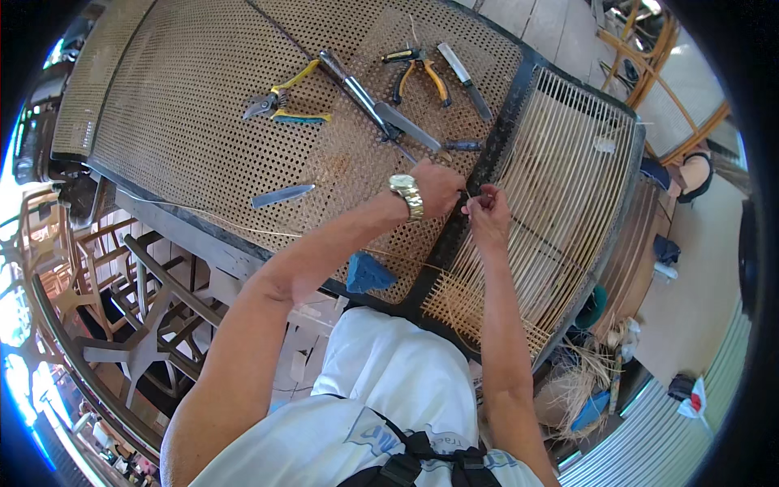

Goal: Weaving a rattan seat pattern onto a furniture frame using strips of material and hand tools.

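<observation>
My left hand [438, 188], with a gold watch [407, 197] on its wrist, is closed over the dark frame bar [441, 247]; what its fingers hold is hidden. Right beside it, my right hand [489, 215] pinches what looks like a thin pale cane strand at the bar's edge. Under the right arm lies a panel strung with parallel cane strands [560, 178], with a woven patch [454, 304] at its near end. A finished cane mesh panel [203, 122] spreads to the left. A knife [410, 127] lies just beyond my left hand.
On the mesh rest yellow-handled pruning shears [280, 101], orange-handled pliers [422, 75], another knife [464, 81], a loose blade [282, 196] and a blue cloth [369, 273]. Wooden chair frames [154, 316] stand at the left. Cane scraps [584, 373] lie at the lower right.
</observation>
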